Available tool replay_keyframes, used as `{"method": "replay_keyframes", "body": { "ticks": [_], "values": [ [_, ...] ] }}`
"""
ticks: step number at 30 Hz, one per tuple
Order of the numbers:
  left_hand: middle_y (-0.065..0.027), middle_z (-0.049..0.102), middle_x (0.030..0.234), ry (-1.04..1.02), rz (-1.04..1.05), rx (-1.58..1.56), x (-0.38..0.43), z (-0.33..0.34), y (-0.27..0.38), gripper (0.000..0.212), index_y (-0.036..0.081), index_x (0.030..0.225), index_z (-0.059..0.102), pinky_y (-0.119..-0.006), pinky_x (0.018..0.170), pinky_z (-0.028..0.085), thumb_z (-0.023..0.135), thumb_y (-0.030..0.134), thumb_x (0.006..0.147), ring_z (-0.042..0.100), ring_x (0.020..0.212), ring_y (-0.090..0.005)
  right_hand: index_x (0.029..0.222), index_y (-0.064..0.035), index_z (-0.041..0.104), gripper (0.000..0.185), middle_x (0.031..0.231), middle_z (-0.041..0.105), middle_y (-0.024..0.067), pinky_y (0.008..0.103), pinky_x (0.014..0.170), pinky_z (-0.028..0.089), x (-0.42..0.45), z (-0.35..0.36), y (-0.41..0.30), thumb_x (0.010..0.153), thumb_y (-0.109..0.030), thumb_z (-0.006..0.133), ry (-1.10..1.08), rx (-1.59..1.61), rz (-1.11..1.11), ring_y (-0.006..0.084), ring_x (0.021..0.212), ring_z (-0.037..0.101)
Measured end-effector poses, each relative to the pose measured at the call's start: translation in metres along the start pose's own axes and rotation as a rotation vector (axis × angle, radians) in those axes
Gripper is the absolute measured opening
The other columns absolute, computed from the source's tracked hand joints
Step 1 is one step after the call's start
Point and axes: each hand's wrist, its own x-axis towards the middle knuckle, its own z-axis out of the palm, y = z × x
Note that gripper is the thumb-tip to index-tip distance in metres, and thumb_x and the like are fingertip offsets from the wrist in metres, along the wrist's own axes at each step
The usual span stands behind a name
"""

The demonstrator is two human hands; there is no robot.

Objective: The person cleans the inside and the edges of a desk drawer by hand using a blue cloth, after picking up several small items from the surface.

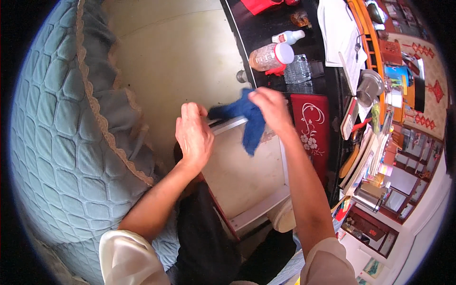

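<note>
A dark blue cloth [253, 124] is stretched between my two hands over a pulled-out drawer [249, 171] with a pale bottom. At the cloth's left end my left hand [195, 133] has its fingers closed on it, back of the hand up. My right hand [272, 108], slightly blurred, pinches the other end beside the black desk top, and a flap of the cloth hangs down from there over the drawer.
On the black desk top [256, 28] stand a lidded plastic jar [265, 58], a small bottle [288, 37], a clear ribbed container [298, 69] and a red floral panel [310, 131]. Books and papers [367, 156] are stacked farther right. A quilted blue bedcover [67, 135] lies at the left.
</note>
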Motion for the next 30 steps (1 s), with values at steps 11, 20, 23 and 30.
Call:
{"method": "replay_keyframes", "body": {
  "ticks": [11, 20, 23, 30],
  "values": [
    [-0.0118, 0.049, 0.087, 0.048, -0.214, -0.390, -0.001, 0.008, -0.010, 0.014, 0.002, 0.090, 0.046, -0.033, 0.071, 0.043, 0.041, 0.000, 0.077, 0.051, 0.076, -0.0255, 0.066, -0.0039, 0.060, 0.020, 0.070, 0.059, 0.0200, 0.0474, 0.063, 0.044, -0.025, 0.117, 0.005, 0.073, -0.022, 0.053, -0.225, -0.446, -0.233, 0.0381, 0.070, 0.057],
    [-0.0138, 0.056, 0.092, -0.185, 0.502, -0.199, 0.005, -0.007, 0.015, 0.016, 0.001, 0.091, 0.057, -0.038, 0.083, 0.035, 0.051, 0.011, 0.079, 0.051, 0.087, -0.0289, 0.085, 0.0008, 0.062, 0.023, 0.085, 0.062, 0.0042, 0.0269, 0.072, 0.044, -0.077, 0.062, 0.027, 0.082, -0.021, 0.055, -0.028, 0.746, 0.237, 0.0141, 0.080, 0.058],
    [-0.0128, 0.056, 0.092, -0.236, 0.497, -0.181, 0.004, -0.007, 0.009, 0.018, 0.001, 0.093, 0.057, -0.038, 0.084, 0.035, 0.053, 0.012, 0.078, 0.050, 0.087, -0.0291, 0.091, -0.0006, 0.064, 0.028, 0.084, 0.062, 0.0070, 0.0282, 0.070, 0.046, -0.117, 0.044, 0.047, 0.078, -0.025, 0.059, 0.695, 0.938, 0.492, 0.0148, 0.074, 0.058],
    [-0.0125, 0.056, 0.090, -0.311, 0.426, -0.131, 0.003, -0.004, 0.011, 0.019, 0.002, 0.096, 0.057, -0.039, 0.085, 0.034, 0.051, 0.015, 0.083, 0.049, 0.087, -0.0309, 0.111, 0.0028, 0.053, 0.030, 0.118, 0.051, 0.0177, 0.0385, 0.089, 0.039, -0.086, 0.016, 0.077, 0.085, -0.014, 0.052, 0.947, -0.294, -0.159, 0.0332, 0.101, 0.050]
  ]
}}
